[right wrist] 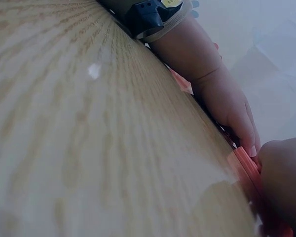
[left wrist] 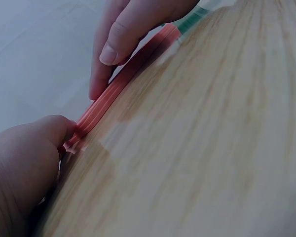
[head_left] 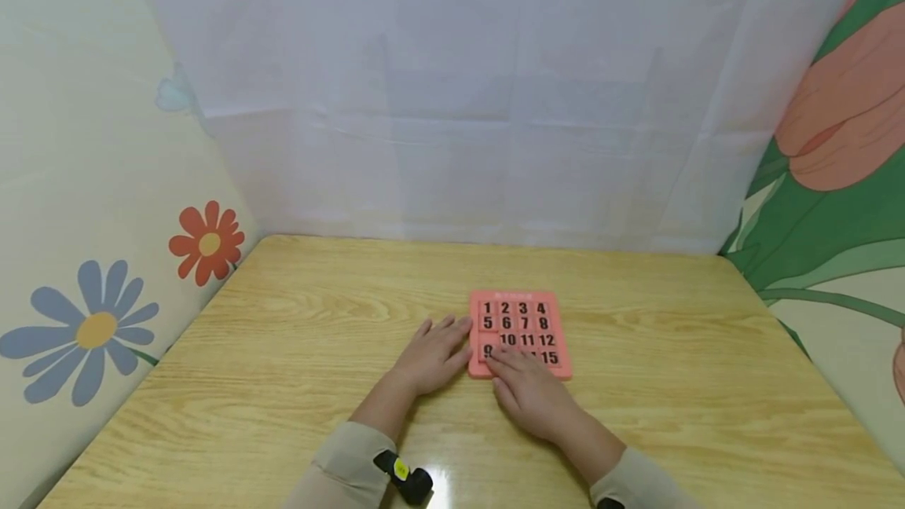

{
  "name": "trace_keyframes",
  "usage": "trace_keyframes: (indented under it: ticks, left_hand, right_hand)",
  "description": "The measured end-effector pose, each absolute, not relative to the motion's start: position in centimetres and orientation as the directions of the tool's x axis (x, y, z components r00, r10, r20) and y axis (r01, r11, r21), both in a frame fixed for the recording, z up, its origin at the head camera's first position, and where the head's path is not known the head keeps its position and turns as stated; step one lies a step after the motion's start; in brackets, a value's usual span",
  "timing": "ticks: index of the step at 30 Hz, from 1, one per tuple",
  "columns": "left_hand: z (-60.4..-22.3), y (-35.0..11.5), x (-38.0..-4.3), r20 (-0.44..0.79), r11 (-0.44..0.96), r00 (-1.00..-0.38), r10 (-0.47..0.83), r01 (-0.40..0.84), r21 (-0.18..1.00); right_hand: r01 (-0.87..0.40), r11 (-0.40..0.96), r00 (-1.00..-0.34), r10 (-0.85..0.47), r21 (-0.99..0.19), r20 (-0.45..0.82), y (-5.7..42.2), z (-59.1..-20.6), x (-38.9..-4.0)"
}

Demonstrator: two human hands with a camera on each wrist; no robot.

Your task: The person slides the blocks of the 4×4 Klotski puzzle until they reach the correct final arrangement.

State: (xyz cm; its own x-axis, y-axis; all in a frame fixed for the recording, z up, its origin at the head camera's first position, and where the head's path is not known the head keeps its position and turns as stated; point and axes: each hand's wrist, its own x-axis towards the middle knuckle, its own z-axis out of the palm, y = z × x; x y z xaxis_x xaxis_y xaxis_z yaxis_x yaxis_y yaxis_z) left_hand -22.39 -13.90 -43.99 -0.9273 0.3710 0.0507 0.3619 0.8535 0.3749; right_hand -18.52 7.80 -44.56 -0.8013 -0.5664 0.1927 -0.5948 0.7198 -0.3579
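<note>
A pink sliding number puzzle (head_left: 563, 336) lies flat on the table with black-numbered tiles in rows. My left hand (head_left: 433, 356) rests at its left edge, fingers extended and fingertips against the frame. My right hand (head_left: 533, 395) reaches over the lower edge, extended fingertips touching the 9 tile (head_left: 486, 351) and covering part of the bottom row. That tile sits low in the left column, with a gap between it and the 5. In the left wrist view, the left thumb (left wrist: 61, 129) meets the puzzle's side wall (left wrist: 101, 108); the right hand (left wrist: 138, 29) arches over it.
The wood-grain table (head_left: 318, 289) extends around the puzzle. A white cloth (head_left: 452, 140) hangs behind it, with flower-printed panels at both sides. A black wrist camera (head_left: 406, 477) is strapped at the left sleeve.
</note>
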Motion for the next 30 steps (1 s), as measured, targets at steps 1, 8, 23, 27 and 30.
trace_keyframes:
  ticks: [1,8,23,27,30]
  left_hand:
    - [-44.0,-13.9,-22.4,0.051,0.854,-0.928,0.370,0.362,0.374]
    - [-44.1,-13.9,-22.4,0.060,0.852,-0.928,0.367,0.361,0.380]
    - [-43.9,-13.9,-22.3,0.050,0.854,-0.929,0.368,0.359,0.378]
    - [-44.0,-13.9,-22.4,0.049,0.855,-0.929,0.368,0.359,0.374]
    - [-44.1,-14.0,-22.4,0.047,0.856,-0.929,0.366,0.356,0.374]
  right_hand:
    - [-0.595,0.721,-0.801,-0.568,-0.356,0.189,7.7,-44.6,-18.6]
    - [-0.575,0.739,-0.815,-0.556,-0.351,0.164,7.4,-44.6,-19.2]
    - [-0.582,0.731,-0.812,-0.548,-0.355,0.203,7.1,-44.6,-20.3]
    - [-0.581,0.729,-0.812,-0.549,-0.361,0.200,7.0,-44.5,-20.4]
    - [-0.583,0.730,-0.811,-0.551,-0.357,0.197,7.0,-44.5,-20.4]
